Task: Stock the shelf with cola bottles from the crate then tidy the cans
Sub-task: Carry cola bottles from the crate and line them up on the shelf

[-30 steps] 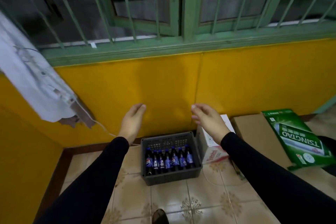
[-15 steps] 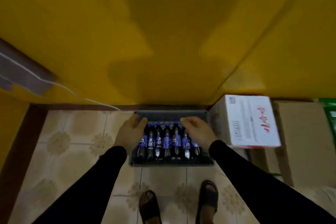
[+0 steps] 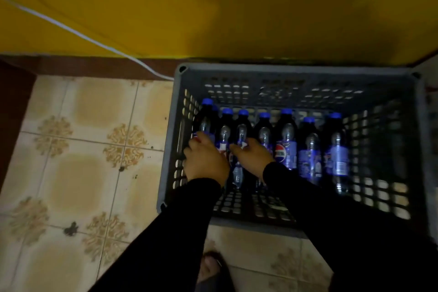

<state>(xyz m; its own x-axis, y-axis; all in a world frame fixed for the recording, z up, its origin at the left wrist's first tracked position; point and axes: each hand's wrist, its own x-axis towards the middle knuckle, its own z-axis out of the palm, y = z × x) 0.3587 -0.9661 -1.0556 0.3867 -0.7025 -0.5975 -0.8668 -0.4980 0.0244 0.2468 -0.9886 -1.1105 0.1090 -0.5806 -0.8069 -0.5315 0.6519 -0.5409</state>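
Note:
A grey plastic crate [image 3: 296,71] stands on the tiled floor against the yellow wall. Inside it stands a row of several dark cola bottles [image 3: 288,147] with blue caps and blue labels. My left hand [image 3: 205,160] is down in the crate's left end, fingers curled over the leftmost bottle [image 3: 206,121]. My right hand [image 3: 252,156] is close beside it, its fingers wrapped around the neck area of a bottle [image 3: 242,130] further right. The bottles on the right are untouched. No shelf or cans are in view.
A white cable [image 3: 83,37] runs down the yellow wall [image 3: 237,7] to behind the crate. Patterned floor tiles [image 3: 83,161] lie to the left. My sandalled foot [image 3: 211,268] is just in front of the crate. A pale box edge [image 3: 431,83] shows at far right.
I have bent much closer over the crate. Both hands have dropped from the crate's far rim to the left bottles and closed on them.

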